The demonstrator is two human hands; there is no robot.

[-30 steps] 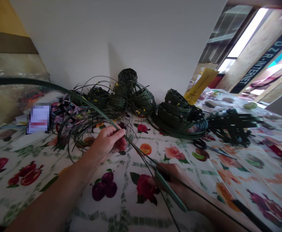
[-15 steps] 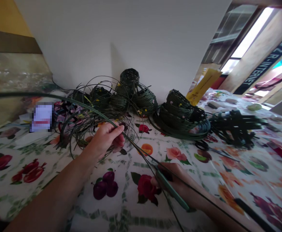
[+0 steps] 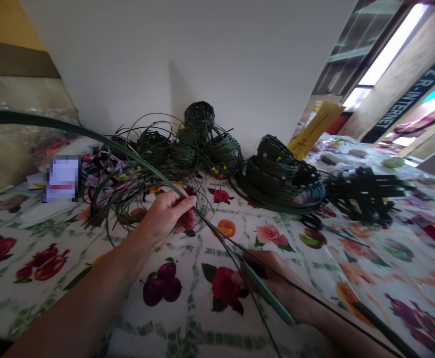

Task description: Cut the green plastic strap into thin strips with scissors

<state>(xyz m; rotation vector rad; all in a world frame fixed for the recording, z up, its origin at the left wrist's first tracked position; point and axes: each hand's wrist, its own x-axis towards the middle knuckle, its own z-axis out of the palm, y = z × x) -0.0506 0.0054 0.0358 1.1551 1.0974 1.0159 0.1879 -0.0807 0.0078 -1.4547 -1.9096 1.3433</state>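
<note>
several woven baskets (image 3: 220, 156) sit upper centre with stray ends untrimmed, while the left hand (image 3: 168, 216) pinches a long green strand (image 3: 101, 142) mid-frame and the right hand (image 3: 265, 273) grips a flat green strip (image 3: 267, 296) lower right.

Bright window (image 3: 393, 44) glare, dim room, strongly warped wide-angle edges.

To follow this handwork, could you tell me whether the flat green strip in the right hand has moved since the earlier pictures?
Yes: the lower end of the flat green strip shifted slightly rightward, away from the tablecloth's printed red rose.
</note>
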